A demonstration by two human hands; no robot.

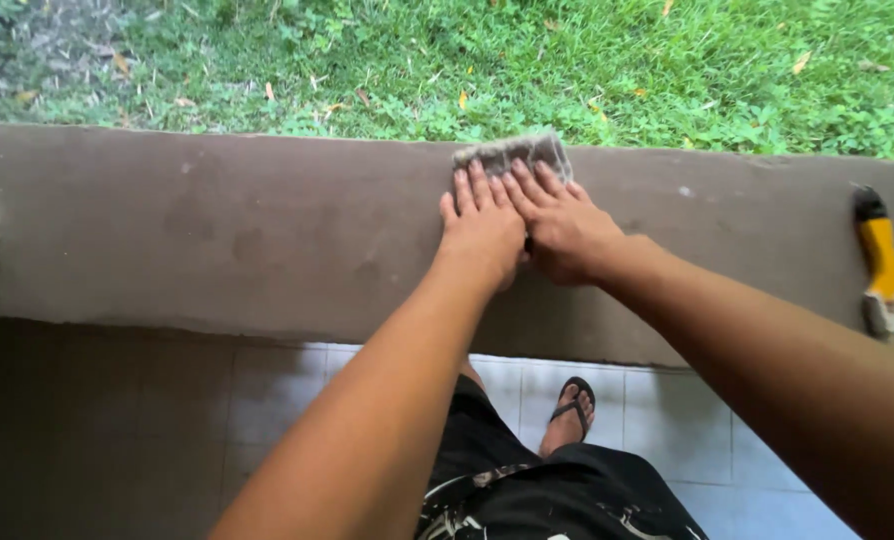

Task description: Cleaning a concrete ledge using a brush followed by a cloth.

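Both of my hands press flat on a grey sheet of sandpaper (pixel 527 152) lying on top of a brown low wall (pixel 247 230), near its far edge. My left hand (pixel 479 225) lies on the sheet's near left part with its fingers stretched out. My right hand (pixel 557 222) lies beside it, fingers slightly overlapping the left hand's. Only the far strip of the sheet shows beyond my fingertips.
A paintbrush with a yellow handle (pixel 885 265) lies on the wall top at the far right. Grass (pixel 527 60) with fallen leaves lies beyond the wall. Below are a tiled floor (pixel 667 420), my foot in a sandal (pixel 570 415) and my dark shorts.
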